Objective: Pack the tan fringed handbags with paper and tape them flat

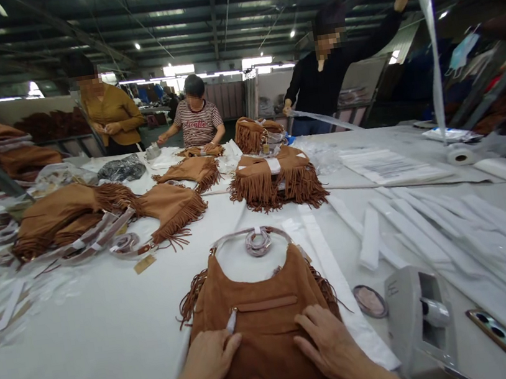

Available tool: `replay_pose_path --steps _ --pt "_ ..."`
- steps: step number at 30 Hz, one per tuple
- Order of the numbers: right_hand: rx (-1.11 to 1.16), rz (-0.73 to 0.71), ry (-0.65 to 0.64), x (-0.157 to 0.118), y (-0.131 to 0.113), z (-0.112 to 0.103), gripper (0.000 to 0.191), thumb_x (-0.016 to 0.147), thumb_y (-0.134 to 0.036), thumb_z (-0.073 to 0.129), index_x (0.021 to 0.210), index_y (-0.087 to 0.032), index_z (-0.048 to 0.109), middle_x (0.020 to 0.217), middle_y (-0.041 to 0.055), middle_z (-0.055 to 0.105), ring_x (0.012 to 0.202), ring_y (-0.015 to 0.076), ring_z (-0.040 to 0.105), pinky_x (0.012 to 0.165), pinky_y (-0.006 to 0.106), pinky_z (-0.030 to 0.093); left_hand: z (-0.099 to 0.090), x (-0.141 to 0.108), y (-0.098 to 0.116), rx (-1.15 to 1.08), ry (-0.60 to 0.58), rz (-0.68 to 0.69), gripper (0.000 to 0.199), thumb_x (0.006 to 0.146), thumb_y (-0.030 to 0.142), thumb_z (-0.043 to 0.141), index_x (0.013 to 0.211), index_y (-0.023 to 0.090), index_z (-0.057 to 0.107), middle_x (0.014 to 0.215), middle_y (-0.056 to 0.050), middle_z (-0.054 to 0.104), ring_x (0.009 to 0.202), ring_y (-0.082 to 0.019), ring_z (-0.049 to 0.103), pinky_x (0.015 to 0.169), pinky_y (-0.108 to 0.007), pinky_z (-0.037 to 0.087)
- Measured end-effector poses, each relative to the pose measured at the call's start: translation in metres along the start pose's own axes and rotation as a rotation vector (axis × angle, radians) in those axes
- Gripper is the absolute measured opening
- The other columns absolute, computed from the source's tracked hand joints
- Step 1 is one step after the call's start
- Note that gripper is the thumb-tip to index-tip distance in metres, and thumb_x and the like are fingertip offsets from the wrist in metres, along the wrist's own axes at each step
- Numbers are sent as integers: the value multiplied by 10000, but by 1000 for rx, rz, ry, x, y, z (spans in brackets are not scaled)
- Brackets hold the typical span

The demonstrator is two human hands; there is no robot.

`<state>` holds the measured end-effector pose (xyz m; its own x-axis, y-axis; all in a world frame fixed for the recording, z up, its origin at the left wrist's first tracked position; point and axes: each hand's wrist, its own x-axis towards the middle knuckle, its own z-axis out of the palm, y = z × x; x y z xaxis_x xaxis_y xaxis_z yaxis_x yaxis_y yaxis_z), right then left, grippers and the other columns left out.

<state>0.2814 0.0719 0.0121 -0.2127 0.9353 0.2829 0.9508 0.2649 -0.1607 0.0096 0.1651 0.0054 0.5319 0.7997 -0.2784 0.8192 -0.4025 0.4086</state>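
A brown suede handbag point(262, 288) with fringe lies on the white table in front of me, its wrapped strap looped away at the top. Across its face runs a zipper point(264, 304) with a white-wrapped pull point(232, 321) at the left end. My left hand point(213, 358) rests on the left part of the bag just below that pull, fingers extended and the thumb pointing inward. On the right part, my right hand point(325, 336) presses lightly with its fingers spread. Neither hand grips anything that I can see.
At right are a grey tape dispenser point(419, 317), a small round dish point(370, 301), a phone point(501, 330) and white paper strips point(471, 234). More fringed bags point(274, 177) lie farther back. Several people stand or work across the table; one in black point(321, 73) holds up clear plastic.
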Motion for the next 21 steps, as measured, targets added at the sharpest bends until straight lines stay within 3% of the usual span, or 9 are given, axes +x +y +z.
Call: replay_pose_path --steps 5,9,11,16,18,21 --pt "-9 91 -67 17 -12 13 273 785 -439 670 827 -205 535 836 39 560 758 215 526 687 348 403 -6 2 13 -81 -54 38 328 940 358 302 1040 264 600 988 -42 692 949 -227 643 817 -329 443" --pt "84 33 -74 15 -3 24 258 817 -411 650 883 -201 516 831 23 570 765 192 537 679 312 399 0 -4 30 -148 -7 121 434 864 494 495 1250 296 496 1152 -53 619 1044 -235 584 898 -344 421" --pt "130 -31 -65 10 1 23 320 816 -468 640 933 -199 512 843 25 574 773 190 538 679 309 400 3 -6 38 -104 -2 153 490 790 531 602 1212 296 524 1126 -49 609 1037 -250 569 899 -355 410" --pt "127 -145 -32 4 3 8 585 705 -715 603 926 -178 527 884 71 573 794 226 527 706 366 408 9 -5 40 -75 -28 236 226 811 452 618 830 229 583 922 -15 615 893 -208 568 771 -314 408" --pt "97 -164 -21 2 0 2 647 659 -765 594 909 -171 534 875 79 575 787 234 524 720 388 411 12 -6 36 -68 -15 284 188 841 405 591 809 221 568 913 -13 609 884 -200 561 760 -310 403" --pt "36 -211 21 -3 -9 -2 761 625 -784 604 1033 -145 529 935 110 590 844 269 541 788 432 411 17 -10 32 -52 -1 286 171 889 372 526 832 216 566 913 -21 609 881 -202 561 764 -320 409"
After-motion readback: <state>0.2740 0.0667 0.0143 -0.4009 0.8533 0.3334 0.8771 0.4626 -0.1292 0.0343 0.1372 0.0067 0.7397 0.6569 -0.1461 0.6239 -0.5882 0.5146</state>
